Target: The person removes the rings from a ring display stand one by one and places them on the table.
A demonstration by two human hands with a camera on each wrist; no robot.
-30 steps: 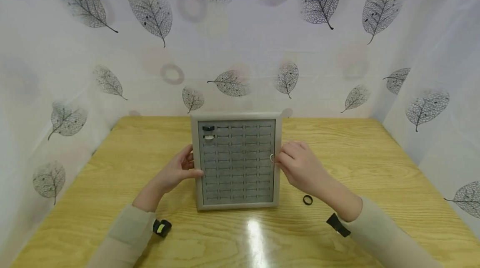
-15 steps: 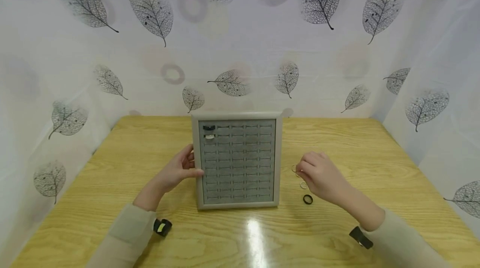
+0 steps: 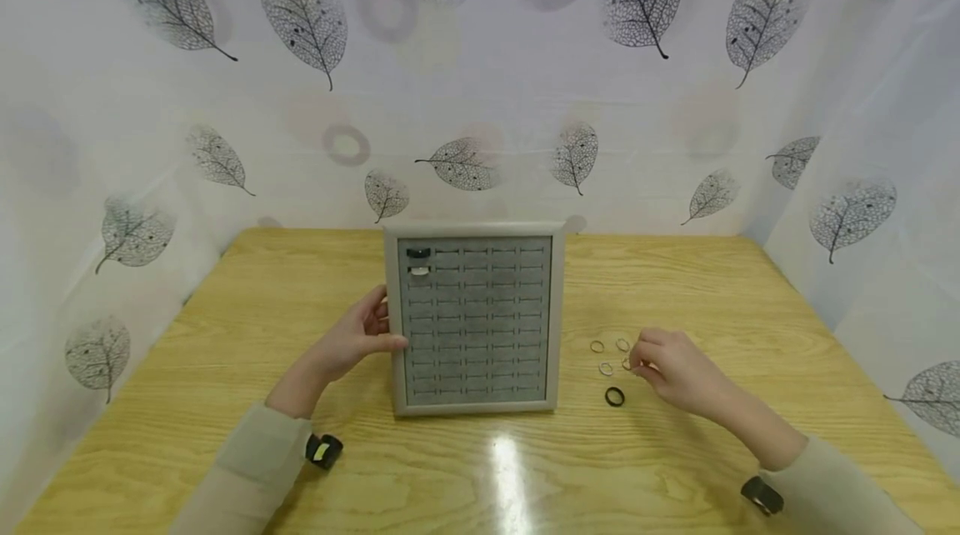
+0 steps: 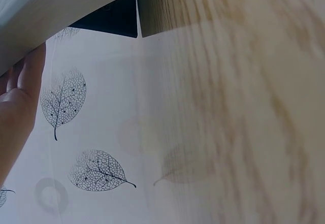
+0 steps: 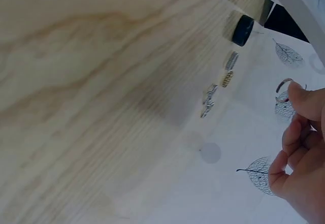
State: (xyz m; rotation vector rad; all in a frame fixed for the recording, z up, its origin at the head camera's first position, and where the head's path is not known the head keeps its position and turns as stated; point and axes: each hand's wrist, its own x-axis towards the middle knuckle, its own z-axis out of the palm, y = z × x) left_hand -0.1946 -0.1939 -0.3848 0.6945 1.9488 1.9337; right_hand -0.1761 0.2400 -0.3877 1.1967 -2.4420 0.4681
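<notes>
Black and thick, a round ring (image 5: pixel 242 30) lies nearest on the yellow wooden table (image 3: pixel 420 477), then thin metal rings (image 5: pixel 232 60); beside them the right hand (image 3: pixel 678 370) pinches a slim metal hoop (image 5: pixel 279 86), colour unclear. The left hand (image 3: pixel 348 343) clamps the standing grey, pale-framed slotted board (image 3: pixel 474 318). Handling loose rings seems the step; next calls for a steady pinch.

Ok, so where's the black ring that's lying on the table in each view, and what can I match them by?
Head: the black ring is right of centre, beyond the lower right corner of the ring display.
Left wrist: not in it.
Right wrist: near the top right.
Shared landmark: the ring display, central in head, top left in left wrist, top right in right wrist.
</notes>
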